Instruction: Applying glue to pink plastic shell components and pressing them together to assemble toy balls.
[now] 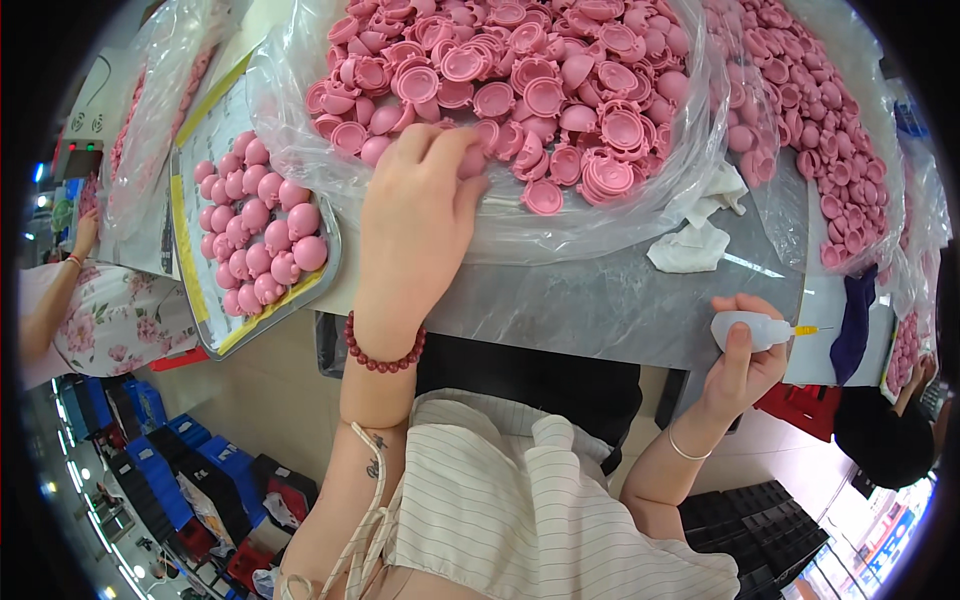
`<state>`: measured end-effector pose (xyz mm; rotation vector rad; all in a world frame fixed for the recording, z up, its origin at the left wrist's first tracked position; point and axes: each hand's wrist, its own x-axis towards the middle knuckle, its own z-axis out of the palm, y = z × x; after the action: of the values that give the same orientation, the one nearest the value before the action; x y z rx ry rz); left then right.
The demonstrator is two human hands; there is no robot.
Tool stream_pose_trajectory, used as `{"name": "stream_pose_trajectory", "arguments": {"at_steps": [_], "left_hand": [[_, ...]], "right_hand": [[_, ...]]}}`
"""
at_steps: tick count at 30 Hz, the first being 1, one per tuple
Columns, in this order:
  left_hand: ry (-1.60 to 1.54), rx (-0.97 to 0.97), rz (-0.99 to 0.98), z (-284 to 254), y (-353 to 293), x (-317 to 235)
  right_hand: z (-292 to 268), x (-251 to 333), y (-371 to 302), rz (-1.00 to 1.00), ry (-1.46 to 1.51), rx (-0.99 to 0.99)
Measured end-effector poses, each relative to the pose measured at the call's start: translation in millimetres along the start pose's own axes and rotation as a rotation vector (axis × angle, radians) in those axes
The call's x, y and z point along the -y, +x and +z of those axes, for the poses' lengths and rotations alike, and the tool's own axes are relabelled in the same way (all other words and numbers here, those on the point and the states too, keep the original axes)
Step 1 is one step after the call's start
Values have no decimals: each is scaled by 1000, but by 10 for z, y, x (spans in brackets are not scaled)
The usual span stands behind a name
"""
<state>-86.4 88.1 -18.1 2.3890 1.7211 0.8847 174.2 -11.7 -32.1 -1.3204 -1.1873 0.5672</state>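
My left hand reaches over the near edge of a heap of pink plastic half-shells lying on clear plastic sheeting. Its fingers are curled round a pink half-shell, partly hidden by them. Off to the right, above the table's front edge, my right hand grips a white squeeze bottle. The bottle lies sideways in the fingers, its yellow needle tip pointing right. Left of my left hand, rows of closed pink balls sit on a tray edged with yellow tape.
Crumpled white tissues lie on the grey table. More pink half-shells are heaped in plastic at the right. A person in a floral garment is at the left, another in black at the right. A dark purple cloth hangs at the right.
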Motion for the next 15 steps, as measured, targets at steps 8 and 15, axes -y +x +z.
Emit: {"name": "stream_pose_trajectory", "arguments": {"at_steps": [8,15], "left_hand": [[-578,-330,-85,-171,-185,-157],[-2009,426,-553,-20,-664,-675]], "right_hand": [[-37,-64,-10,-88,-28,-50],[175,326,-218,-214,377,207]]}}
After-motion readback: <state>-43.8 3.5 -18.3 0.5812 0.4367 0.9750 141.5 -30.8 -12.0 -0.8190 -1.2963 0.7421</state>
